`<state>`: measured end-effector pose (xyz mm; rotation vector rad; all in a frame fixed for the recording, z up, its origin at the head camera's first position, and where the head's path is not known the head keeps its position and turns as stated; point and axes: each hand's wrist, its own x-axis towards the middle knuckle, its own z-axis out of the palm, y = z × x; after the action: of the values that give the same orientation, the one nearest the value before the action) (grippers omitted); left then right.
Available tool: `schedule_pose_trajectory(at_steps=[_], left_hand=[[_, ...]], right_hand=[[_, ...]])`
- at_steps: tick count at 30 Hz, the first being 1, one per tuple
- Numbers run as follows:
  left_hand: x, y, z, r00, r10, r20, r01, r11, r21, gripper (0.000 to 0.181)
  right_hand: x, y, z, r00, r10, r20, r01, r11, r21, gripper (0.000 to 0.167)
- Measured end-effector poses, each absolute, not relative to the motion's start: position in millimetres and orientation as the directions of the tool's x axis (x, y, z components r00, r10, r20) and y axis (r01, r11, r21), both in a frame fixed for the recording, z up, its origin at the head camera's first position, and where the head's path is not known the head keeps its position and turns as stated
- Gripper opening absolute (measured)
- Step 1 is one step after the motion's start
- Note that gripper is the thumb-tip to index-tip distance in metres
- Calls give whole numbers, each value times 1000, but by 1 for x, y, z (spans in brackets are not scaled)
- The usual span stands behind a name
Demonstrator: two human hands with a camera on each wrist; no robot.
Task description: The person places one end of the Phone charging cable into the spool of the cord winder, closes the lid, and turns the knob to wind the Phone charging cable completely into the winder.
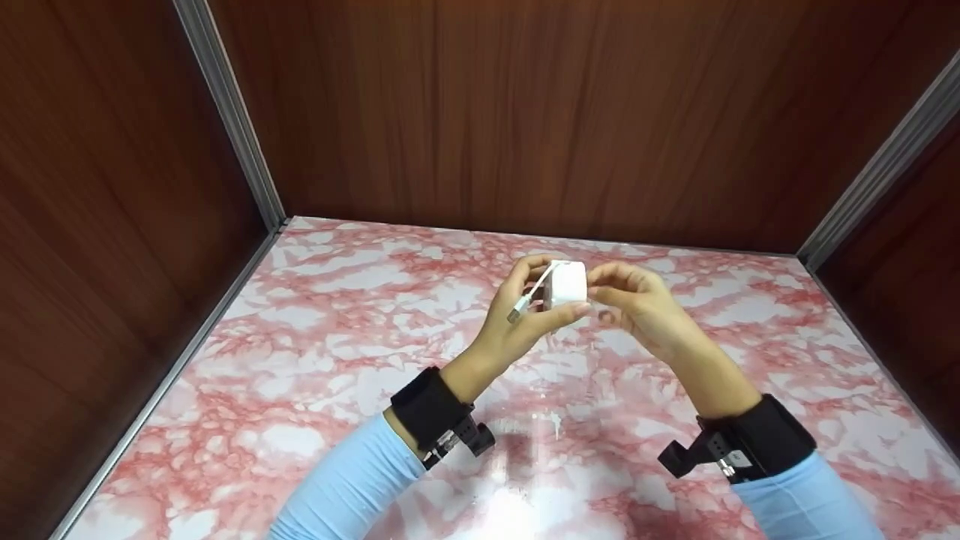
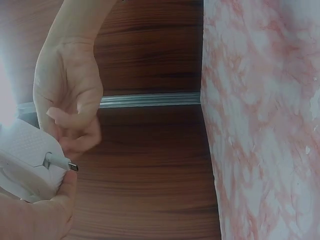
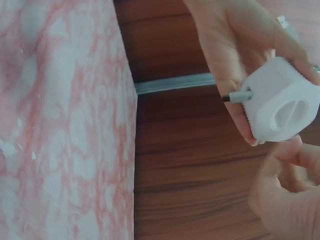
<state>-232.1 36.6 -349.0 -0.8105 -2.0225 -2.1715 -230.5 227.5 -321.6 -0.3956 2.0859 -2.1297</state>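
My left hand (image 1: 517,319) grips a white block-like device (image 1: 568,283) above the table, thumb along its near side and fingers behind. A short white cable with a USB plug (image 1: 519,308) hangs from it over the left hand. In the right wrist view the device (image 3: 280,95) shows a round recessed dial, and a small connector (image 3: 239,96) sticks out of one side. The left wrist view also shows a small metal-tipped connector (image 2: 62,162). My right hand (image 1: 645,307) is at the device's right side, fingers bent, fingertips close to or touching its edge.
A table with a red and white marbled top (image 1: 300,375) lies below the hands. Dark brown wood panels (image 1: 487,112) stand at the back and both sides, with metal strips (image 1: 232,112) at the corners. Black straps with small cameras are on both wrists.
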Motion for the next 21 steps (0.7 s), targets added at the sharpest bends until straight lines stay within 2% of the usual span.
schedule_pose_trajectory(at_steps=[2, 4, 6, 10, 14, 17, 21], left_hand=[[-232, 37, -348, -857, 303, 418, 393, -141, 909, 60], [-232, 38, -348, -857, 305, 416, 393, -137, 909, 61], [-232, 38, -348, -858, 304, 415, 394, -131, 910, 61], [-233, 36, -349, -859, 294, 419, 411, -91, 907, 63], [-233, 36, -350, -856, 290, 429, 430, -64, 901, 65], [-233, 36, -349, -850, 288, 441, 442, -64, 895, 65], [-232, 36, -349, -846, 285, 451, 451, -70, 890, 64]], right_hand=[[-226, 227, -317, -946, -321, -36, 60, -64, -996, 10], [-223, 224, -312, -934, -343, -102, 110, -4, -994, 11], [-221, 222, -309, -933, -338, -122, 106, 67, -992, 13], [-223, 220, -308, -942, -325, -82, 21, 188, -982, 9], [-226, 219, -313, -958, -287, 30, -102, 241, -965, 5], [-227, 218, -319, -957, -222, 187, -248, 287, -925, 6], [-230, 216, -329, -883, -161, 441, -469, 327, -821, 12]])
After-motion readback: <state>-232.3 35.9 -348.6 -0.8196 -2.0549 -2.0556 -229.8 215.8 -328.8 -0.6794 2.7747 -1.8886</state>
